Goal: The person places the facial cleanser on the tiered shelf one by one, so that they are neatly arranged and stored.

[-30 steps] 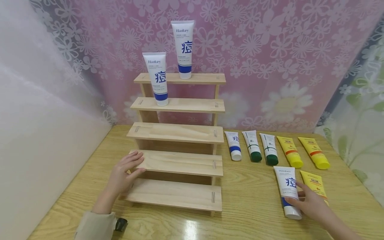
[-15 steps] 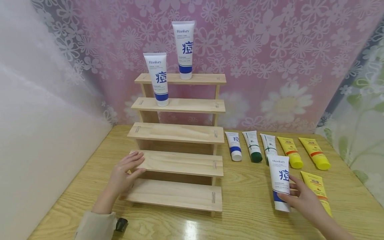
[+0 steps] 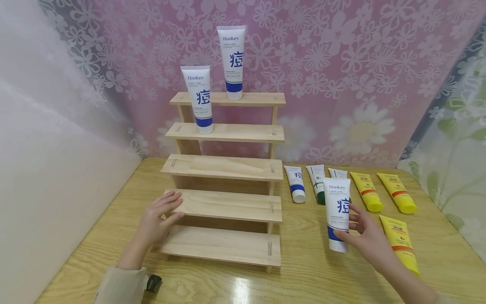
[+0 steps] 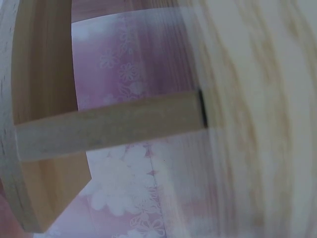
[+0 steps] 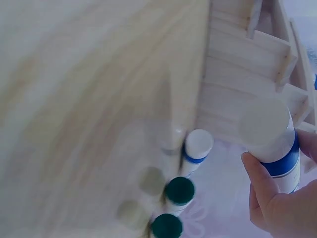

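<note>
- Holding a white tube (image 3: 337, 215) upright above the table (image 3: 311, 278), the right hand (image 3: 370, 240) has its fingers curled around the lower part; the label reads "Hankey" with a blue character.
- The left hand (image 3: 155, 223) rests with straight fingers on the wooden rack (image 3: 228, 207).
- Two more "Hankey" tubes (image 3: 200, 99) stand on the upper steps.
- Only the right wrist view shows the held tube's flat white cap (image 5: 265, 124).
</note>
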Demonstrator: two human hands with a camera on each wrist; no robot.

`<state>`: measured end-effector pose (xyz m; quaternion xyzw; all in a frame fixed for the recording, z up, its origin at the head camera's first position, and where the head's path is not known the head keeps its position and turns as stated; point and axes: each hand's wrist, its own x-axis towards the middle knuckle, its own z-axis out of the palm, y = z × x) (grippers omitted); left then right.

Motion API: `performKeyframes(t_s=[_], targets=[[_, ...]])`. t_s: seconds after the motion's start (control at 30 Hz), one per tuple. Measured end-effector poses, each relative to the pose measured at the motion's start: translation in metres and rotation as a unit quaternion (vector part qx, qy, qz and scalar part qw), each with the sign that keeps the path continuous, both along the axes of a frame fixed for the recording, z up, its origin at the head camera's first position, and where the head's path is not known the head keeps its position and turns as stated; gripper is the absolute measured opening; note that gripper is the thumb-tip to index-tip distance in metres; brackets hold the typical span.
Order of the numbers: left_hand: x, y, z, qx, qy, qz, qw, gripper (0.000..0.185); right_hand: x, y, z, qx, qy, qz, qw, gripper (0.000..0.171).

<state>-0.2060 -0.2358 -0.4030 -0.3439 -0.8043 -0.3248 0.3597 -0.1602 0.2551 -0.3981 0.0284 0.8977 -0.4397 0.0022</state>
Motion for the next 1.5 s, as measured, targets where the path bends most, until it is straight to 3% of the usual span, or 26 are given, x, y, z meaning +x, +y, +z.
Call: performKeyframes(t_s=[0.33, 0.43, 0.57, 0.77, 0.93, 1.5], targets=[[0.000, 0.000, -0.001, -0.003, -0.006, 0.009, 0.9999, 0.036, -0.003, -0.037, 0.042, -0.035, 0.061, 0.027, 0.997, 0.083], [-0.001, -0.001, -0.001, -0.003, -0.008, 0.010, 0.9999, 0.036, -0.024, -0.032, 0.030, -0.075, 0.095, 0.038, 0.992, 0.078], [-0.001, 0.000, -0.001, -0.008, -0.008, 0.011, 0.9999, 0.036, -0.044, -0.035, 0.030, -0.102, 0.143, 0.049, 0.983, 0.075], [-0.002, -0.001, -0.001, 0.000, -0.002, 0.001, 1.0000, 0.036, -0.034, -0.073, 0.079, -0.087, 0.163, 0.024, 0.983, 0.075], [-0.002, -0.002, -0.001, -0.002, -0.004, 0.005, 1.0000, 0.037, -0.038, -0.089, 0.101, -0.113, 0.168, 0.031, 0.979, 0.076], [0.000, 0.000, 0.001, -0.004, -0.004, 0.006, 1.0000, 0.037, -0.073, -0.127, 0.131, -0.187, 0.276, 0.054, 0.941, 0.067]])
